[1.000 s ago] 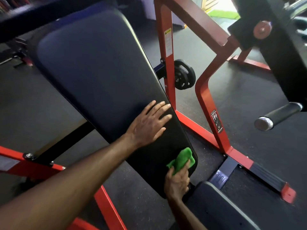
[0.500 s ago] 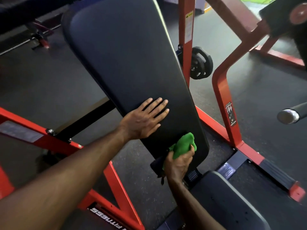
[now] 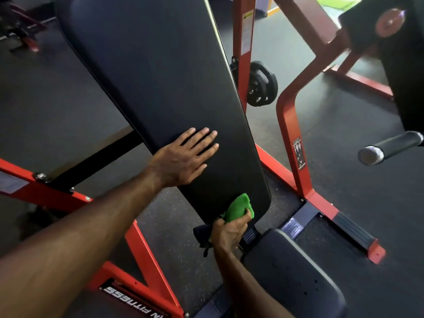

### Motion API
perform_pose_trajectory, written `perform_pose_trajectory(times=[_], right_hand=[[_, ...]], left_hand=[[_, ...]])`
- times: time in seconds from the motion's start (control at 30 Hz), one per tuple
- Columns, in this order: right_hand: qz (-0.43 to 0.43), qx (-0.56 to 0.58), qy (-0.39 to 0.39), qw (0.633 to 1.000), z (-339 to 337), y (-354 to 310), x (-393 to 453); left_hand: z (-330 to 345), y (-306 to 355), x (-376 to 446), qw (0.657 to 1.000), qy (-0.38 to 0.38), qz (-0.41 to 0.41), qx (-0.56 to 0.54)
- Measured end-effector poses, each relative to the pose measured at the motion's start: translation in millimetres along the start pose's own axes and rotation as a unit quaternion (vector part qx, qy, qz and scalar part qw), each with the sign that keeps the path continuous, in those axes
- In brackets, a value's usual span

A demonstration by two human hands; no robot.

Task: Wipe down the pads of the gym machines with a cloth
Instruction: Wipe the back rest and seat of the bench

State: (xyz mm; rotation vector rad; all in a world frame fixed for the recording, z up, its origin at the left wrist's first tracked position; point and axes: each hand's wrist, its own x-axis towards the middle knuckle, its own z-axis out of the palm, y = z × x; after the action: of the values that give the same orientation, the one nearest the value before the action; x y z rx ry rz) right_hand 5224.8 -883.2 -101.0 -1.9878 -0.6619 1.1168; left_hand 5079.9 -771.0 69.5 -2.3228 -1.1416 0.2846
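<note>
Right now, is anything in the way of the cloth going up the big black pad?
Yes. The left hand lies flat on the pad, just above the cloth that the right hand grips at the pad's bottom end. Past that hand, the pad is bare.

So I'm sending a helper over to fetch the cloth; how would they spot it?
Find the long black back pad on the red frame. At its lower end, the right hand grips the cloth against it: the only bright green thing among black and red.
</note>
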Motion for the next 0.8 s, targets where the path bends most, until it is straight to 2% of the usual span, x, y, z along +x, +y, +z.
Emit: perform_pose_trajectory(times=[0.1, 0.13, 0.27, 0.43, 0.53, 0.8], right_hand=[[-0.108, 0.004, -0.026, 0.994, -3.3, 7.3, -10.2], [-0.117, -0.004, -0.035, 0.992, -7.7, 13.8, -10.8], [-0.011, -0.012, -0.05, 0.999, -12.9, 14.2, 3.4], [-0.109, -0.026, -0.078, 0.991, -19.5, -8.3, 7.9], [-0.113, -0.035, -0.104, 0.987, -22.8, -22.7, 11.3], [-0.133, -0.06, -0.151, 0.978, -50.3, -23.7, 16.6]], left_hand=[[0.1, 1.0, 0.9, 1.0, 0.002, 0.002, -0.008], [0.2, 2.4, 0.7, 1.0, -0.001, 0.003, -0.008], [0.3, 1.4, -1.1, 1.0, -0.009, -0.002, -0.013], [-3.8, 4.1, 2.2, 0.999, -0.015, -0.026, -0.033], [-4.2, 23.2, 1.2, 0.993, -0.026, -0.08, -0.083], [22.2, 95.5, -53.4, 0.98, -0.065, -0.072, -0.177]])
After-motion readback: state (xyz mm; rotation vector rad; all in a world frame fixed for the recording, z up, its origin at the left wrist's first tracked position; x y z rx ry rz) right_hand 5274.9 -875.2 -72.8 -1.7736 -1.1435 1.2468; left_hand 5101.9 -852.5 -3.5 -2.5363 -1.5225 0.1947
